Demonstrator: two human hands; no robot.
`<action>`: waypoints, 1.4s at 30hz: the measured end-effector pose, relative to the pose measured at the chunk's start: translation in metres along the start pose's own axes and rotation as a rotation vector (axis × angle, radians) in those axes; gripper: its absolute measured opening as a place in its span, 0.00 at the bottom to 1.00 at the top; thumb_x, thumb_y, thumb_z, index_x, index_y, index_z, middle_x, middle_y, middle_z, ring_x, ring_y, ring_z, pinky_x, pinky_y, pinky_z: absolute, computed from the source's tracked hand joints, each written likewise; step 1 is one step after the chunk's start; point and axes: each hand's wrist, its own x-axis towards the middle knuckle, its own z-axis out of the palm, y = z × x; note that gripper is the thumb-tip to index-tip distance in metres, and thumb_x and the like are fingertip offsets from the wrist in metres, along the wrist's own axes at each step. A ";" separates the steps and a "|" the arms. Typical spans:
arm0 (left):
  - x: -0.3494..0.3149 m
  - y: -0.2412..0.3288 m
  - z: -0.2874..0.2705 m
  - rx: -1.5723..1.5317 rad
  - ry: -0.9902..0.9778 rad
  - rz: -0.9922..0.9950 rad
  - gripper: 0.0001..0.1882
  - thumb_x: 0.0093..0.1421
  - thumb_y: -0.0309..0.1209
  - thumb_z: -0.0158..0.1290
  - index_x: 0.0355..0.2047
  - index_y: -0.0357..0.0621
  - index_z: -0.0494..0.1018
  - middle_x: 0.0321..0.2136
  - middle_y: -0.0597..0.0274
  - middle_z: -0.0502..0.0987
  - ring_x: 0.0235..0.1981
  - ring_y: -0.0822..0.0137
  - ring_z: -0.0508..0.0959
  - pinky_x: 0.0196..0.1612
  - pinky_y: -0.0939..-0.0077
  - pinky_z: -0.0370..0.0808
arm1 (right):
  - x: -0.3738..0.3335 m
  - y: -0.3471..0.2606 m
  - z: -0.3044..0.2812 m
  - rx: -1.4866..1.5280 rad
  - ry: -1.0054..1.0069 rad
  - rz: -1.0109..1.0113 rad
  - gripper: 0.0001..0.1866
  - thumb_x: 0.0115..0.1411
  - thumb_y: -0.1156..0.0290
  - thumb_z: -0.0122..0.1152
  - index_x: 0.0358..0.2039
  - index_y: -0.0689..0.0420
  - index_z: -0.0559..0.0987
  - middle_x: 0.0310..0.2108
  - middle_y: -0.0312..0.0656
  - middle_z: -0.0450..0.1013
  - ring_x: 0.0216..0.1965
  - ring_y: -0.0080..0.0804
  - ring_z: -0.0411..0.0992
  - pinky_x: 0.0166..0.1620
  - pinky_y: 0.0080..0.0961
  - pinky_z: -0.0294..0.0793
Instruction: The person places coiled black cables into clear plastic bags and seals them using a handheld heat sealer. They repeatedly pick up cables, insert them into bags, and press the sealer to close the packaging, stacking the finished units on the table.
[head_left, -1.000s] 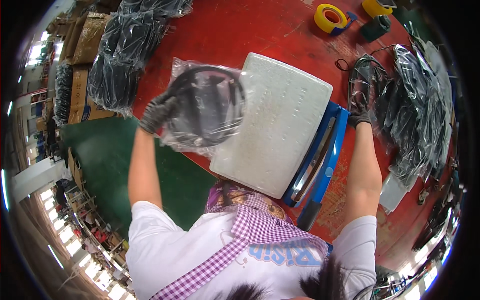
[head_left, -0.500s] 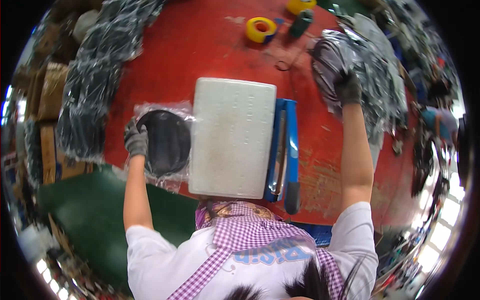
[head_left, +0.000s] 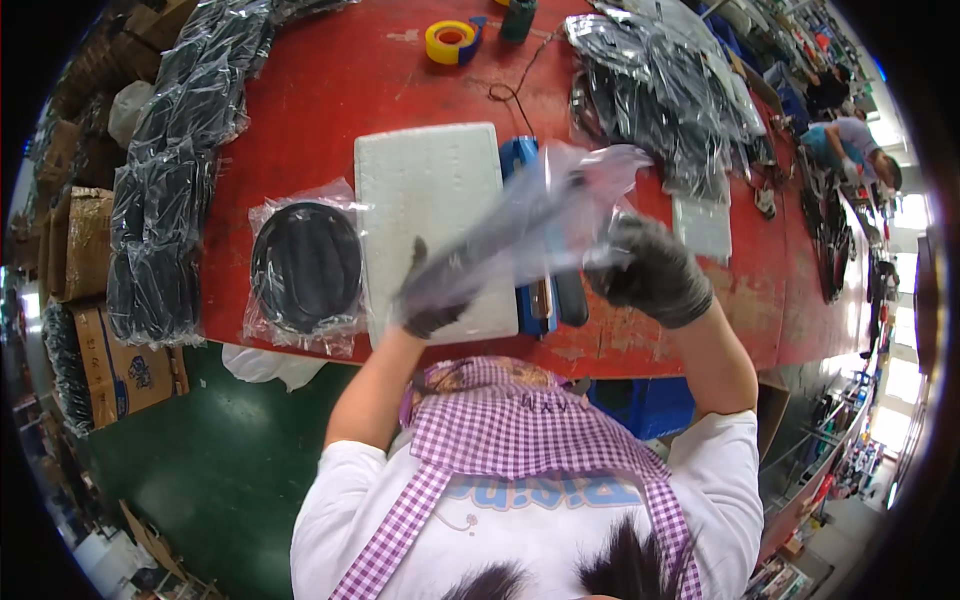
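A clear plastic bag [head_left: 515, 232] with something dark inside is held tilted above the white foam board [head_left: 430, 180], smeared by motion. My left hand [head_left: 436, 318], in a dark grey glove, is closed round its lower left end, thumb on the near face. At the bag's right edge is my gloved right hand [head_left: 655, 272], its fingers curled in against the plastic. Left of the board lies a round black padded piece [head_left: 306, 266] on a clear bag. Partly hidden under the held bag is a blue bag sealer [head_left: 537, 300] with a dark handle end.
Bagged black pieces are piled along the red table's [head_left: 320, 100] left side [head_left: 165, 240] and at the far right [head_left: 660, 100]. A yellow tape roll [head_left: 450, 42] and a dark green spool [head_left: 518, 20] lie at the back. Another person [head_left: 850, 145] is at far right.
My right hand has come back from the far-right pile with a bagged piece. My left hand has left the round black piece and moved right onto this bag.
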 end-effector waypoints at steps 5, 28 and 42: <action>-0.086 0.028 -0.056 0.528 0.235 0.031 0.23 0.52 0.35 0.50 0.47 0.39 0.62 0.42 0.53 0.68 0.39 0.62 0.72 0.41 0.69 0.72 | -0.042 0.132 -0.050 -0.232 0.253 0.186 0.13 0.47 0.63 0.57 0.27 0.60 0.72 0.20 0.38 0.68 0.19 0.27 0.68 0.22 0.20 0.67; 0.033 0.106 -0.110 0.851 0.625 0.349 0.08 0.52 0.27 0.49 0.33 0.42 0.67 0.23 0.60 0.72 0.23 0.66 0.73 0.25 0.72 0.73 | 0.044 0.183 -0.191 -1.383 0.560 0.227 0.25 0.46 0.48 0.51 0.37 0.55 0.74 0.37 0.48 0.69 0.46 0.42 0.63 0.51 0.35 0.56; 0.037 0.136 -0.071 1.274 0.944 0.385 0.04 0.50 0.31 0.52 0.27 0.46 0.71 0.15 0.69 0.69 0.11 0.76 0.65 0.12 0.83 0.60 | 0.017 0.149 -0.089 -1.602 0.712 -0.331 0.29 0.51 0.55 0.49 0.50 0.59 0.61 0.51 0.52 0.57 0.49 0.44 0.60 0.48 0.35 0.60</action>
